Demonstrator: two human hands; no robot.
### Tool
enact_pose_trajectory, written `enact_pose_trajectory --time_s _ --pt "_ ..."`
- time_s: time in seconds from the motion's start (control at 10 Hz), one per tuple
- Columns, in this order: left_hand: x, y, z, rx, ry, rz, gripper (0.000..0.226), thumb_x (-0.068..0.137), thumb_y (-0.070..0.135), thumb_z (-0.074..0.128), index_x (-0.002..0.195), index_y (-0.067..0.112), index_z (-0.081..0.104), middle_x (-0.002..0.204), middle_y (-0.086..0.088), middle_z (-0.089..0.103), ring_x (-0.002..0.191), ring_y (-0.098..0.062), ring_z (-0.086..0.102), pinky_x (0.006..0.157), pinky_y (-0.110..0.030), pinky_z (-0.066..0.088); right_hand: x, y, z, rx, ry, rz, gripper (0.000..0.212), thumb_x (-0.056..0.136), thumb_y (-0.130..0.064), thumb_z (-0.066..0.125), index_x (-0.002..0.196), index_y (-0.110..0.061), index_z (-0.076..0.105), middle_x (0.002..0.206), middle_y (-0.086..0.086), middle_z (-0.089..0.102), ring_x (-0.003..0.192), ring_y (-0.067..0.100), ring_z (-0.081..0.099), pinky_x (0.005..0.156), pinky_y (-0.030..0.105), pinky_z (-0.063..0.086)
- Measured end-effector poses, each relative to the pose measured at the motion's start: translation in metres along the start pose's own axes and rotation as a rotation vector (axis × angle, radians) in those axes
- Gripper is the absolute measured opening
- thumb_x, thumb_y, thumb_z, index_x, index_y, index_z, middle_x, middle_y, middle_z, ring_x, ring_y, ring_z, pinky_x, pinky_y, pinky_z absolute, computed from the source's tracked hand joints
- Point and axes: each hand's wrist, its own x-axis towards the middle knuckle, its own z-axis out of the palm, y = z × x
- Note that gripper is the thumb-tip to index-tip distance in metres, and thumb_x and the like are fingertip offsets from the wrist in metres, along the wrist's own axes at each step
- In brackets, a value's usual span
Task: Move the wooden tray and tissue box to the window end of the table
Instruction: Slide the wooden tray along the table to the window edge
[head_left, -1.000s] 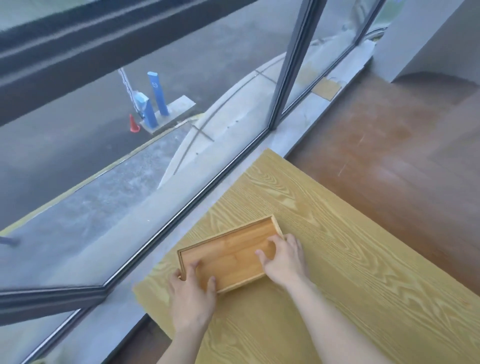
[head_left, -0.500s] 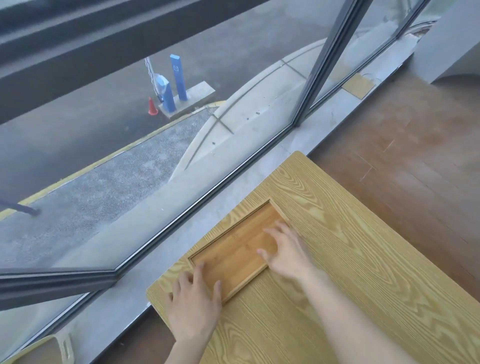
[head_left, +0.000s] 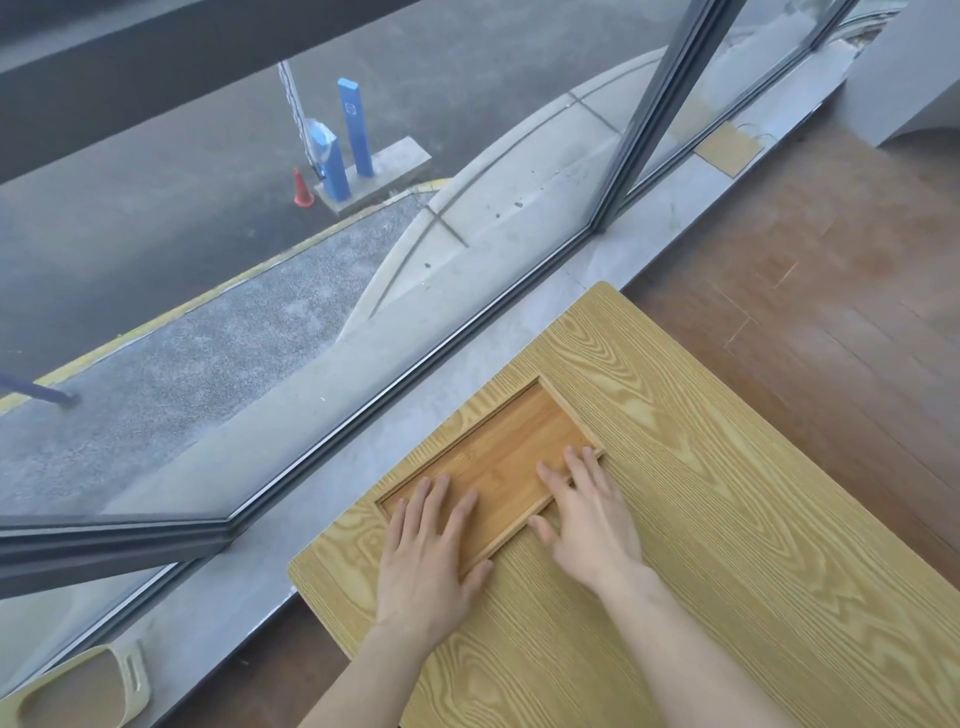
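Two bare hands lie flat on a wooden tray (head_left: 498, 457) at the window end of a table (head_left: 727, 545). At the far left, low in the view, a pale beige slipper (head_left: 72, 696) sits on the dark floor beside the grey sill (head_left: 249, 587). Above it, large panes of glass (head_left: 260, 260) in a dark frame (head_left: 654, 109) look down on a grey road, where blue posts (head_left: 356, 127) and an orange cone (head_left: 302, 189) stand on and beside a small concrete base. The table has a light yellow top with bold wood grain and a rounded corner near the sill. Reddish-brown floorboards (head_left: 831, 291) fill the right side of the room, up to a grey wall (head_left: 904, 67) at the top right.

The tray is a shallow rectangle of darker, amber wood with a thin raised rim, lying flat on the tabletop close to the window edge, its long side roughly parallel to that edge. The left hand (head_left: 426, 556) covers the tray's near-left corner, fingers spread and pointing toward the glass, palm down across the rim. The right hand (head_left: 587, 519) rests over the tray's near-right part, fingers loosely spread, the fingertips (head_left: 571, 457) reaching the tray's right end and the thumb on the table just outside the rim. Neither hand pinches anything.
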Motion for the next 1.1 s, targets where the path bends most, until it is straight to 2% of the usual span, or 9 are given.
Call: enact_pose_trajectory --time_s 0.1,0.3,0.7,0.8,1.1 --pt "0.003 0.001 0.002 -0.009 0.016 -0.021 0.080 0.081 0.068 0.052 0.153 0.040 0.031 0.166 0.002 0.022 0.155 -0.022 0.010 0.122 -0.041 0.001 0.005 -0.003 0.002 -0.015 0.004 0.015 0.072 0.096 -0.052 0.057 0.158 -0.028 0.030 0.171 0.010 0.013 0.158 0.028 0.002 0.129 0.045 0.011" --pt "0.009 0.000 0.001 -0.048 0.037 -0.062 0.081 0.081 0.068 0.056 0.152 0.041 0.030 0.167 0.004 0.019 0.155 -0.021 0.007 0.125 -0.043 0.010 0.019 -0.009 -0.002 -0.035 -0.002 0.013 0.072 0.096 -0.049 0.058 0.158 -0.028 0.029 0.171 0.011 0.012 0.158 0.029 0.002 0.129 0.046 0.012" --pt "0.017 0.000 -0.001 -0.063 0.055 -0.081 0.081 0.082 0.066 0.059 0.153 0.042 0.028 0.167 0.005 0.016 0.155 -0.019 0.003 0.125 -0.039 0.003 0.030 -0.016 -0.009 -0.006 -0.024 0.035 0.071 0.098 -0.044 0.060 0.158 -0.028 0.027 0.172 0.009 0.007 0.158 0.028 -0.004 0.129 0.048 0.008" --pt "0.018 -0.001 -0.001 -0.059 0.046 -0.078 0.082 0.083 0.067 0.057 0.154 0.042 0.025 0.167 0.005 0.014 0.155 -0.019 0.000 0.123 -0.037 -0.003 0.031 -0.016 -0.008 -0.002 -0.021 0.036 0.070 0.098 -0.044 0.059 0.159 -0.029 0.027 0.172 0.009 0.006 0.158 0.027 -0.004 0.129 0.048 0.008" --pt "0.017 -0.003 0.002 -0.032 0.050 -0.079 0.082 0.081 0.067 0.059 0.153 0.041 0.029 0.166 0.004 0.019 0.155 -0.020 0.007 0.122 -0.038 0.002 0.030 -0.016 -0.006 -0.008 -0.024 0.028 0.070 0.099 -0.044 0.058 0.159 -0.028 0.026 0.172 0.010 0.005 0.158 0.028 -0.005 0.129 0.048 0.008"
